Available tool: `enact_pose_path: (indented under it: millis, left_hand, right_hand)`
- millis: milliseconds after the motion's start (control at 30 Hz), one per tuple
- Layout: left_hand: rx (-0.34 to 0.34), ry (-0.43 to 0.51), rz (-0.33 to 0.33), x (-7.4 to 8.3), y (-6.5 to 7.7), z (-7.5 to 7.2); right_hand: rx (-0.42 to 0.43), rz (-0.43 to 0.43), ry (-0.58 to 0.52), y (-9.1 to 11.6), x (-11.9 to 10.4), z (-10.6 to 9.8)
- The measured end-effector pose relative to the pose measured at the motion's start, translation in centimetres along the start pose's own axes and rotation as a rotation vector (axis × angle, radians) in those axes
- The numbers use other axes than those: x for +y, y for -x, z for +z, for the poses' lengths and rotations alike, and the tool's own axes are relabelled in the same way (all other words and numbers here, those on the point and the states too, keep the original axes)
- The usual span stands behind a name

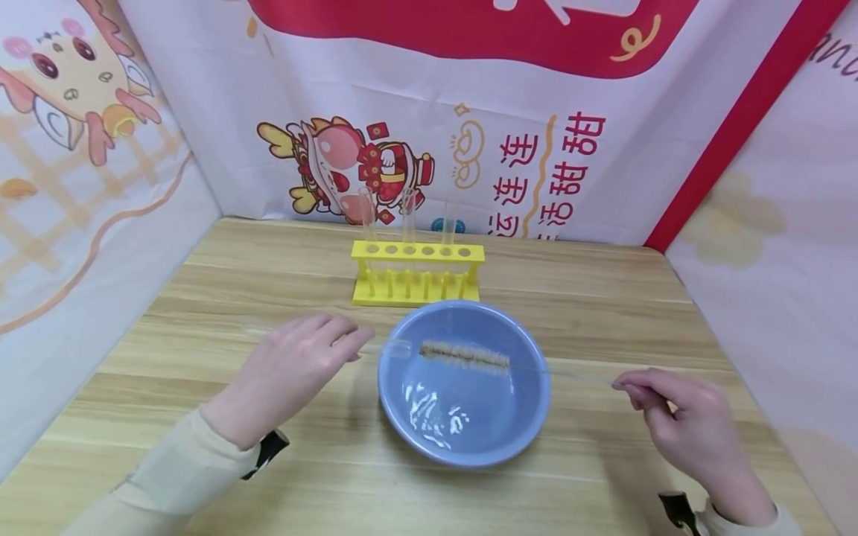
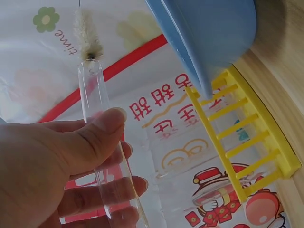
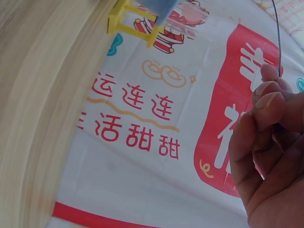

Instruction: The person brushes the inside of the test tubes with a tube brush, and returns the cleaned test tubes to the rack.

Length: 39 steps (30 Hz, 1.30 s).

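Observation:
My left hand (image 1: 302,365) grips a clear glass test tube (image 2: 95,92), its thumb on one side and fingers curled round the other. The tube's open mouth points right, over the left rim of a blue basin (image 1: 462,458). Between thumb and fingers, my right hand (image 1: 684,417) pinches the thin twisted wire handle (image 3: 278,42) of a test tube brush (image 1: 465,355). The brush's pale bristles hang above the basin, with their tip right at the tube mouth. Water glints in the basin.
Behind the basin stands a yellow test tube rack (image 1: 418,253) holding several clear tubes (image 1: 409,216) upright. A printed cloth (image 1: 402,89) hangs at the back, and more cloth covers both sides of the wooden table (image 1: 288,476).

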<state>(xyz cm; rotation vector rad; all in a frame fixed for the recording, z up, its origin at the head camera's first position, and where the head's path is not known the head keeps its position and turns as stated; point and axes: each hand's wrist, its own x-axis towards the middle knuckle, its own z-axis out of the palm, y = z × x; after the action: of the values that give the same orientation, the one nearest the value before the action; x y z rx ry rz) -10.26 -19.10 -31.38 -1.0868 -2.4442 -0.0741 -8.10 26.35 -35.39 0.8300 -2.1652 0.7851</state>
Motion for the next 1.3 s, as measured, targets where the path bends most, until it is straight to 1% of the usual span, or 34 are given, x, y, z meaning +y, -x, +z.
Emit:
enact_pose_path:
  millis: [133,267,467,667,867,1000,1133,1300]
  left_hand:
    - [0.017,0.017,0.011,0.3,-0.2,0.1]
    - [0.013,0.025,0.016,0.5,-0.3,0.1]
    - [0.009,0.007,0.04,0.7,-0.3,0.2]
    - [0.024,-0.009,0.052,0.6,-0.3,0.4]
    - [0.012,-0.012,0.045,0.6,-0.7,0.3]
    - [-0.003,0.007,0.025,0.5,-0.9,0.2]
    - [-0.022,0.025,0.01,0.4,-1.2,0.3]
    - [-0.03,0.034,0.017,0.5,-1.5,0.3]
  right_hand:
    - [0.005,-0.009,-0.001,-0.3,-0.7,-0.2]
    - [0.0,-0.017,0.013,-0.3,-0.8,-0.2]
    - [-0.004,-0.047,0.025,-0.3,-0.8,0.0]
    - [0.009,-0.075,0.016,-0.5,-1.0,0.3]
    - [0.006,-0.073,0.017,-0.5,-1.1,0.4]
    - [-0.002,-0.06,0.023,-0.2,-0.9,0.4]
    - [-0.003,-0.065,0.022,-0.3,-0.9,0.5]
    - [-0.006,-0.074,0.003,-0.4,-0.8,0.6]
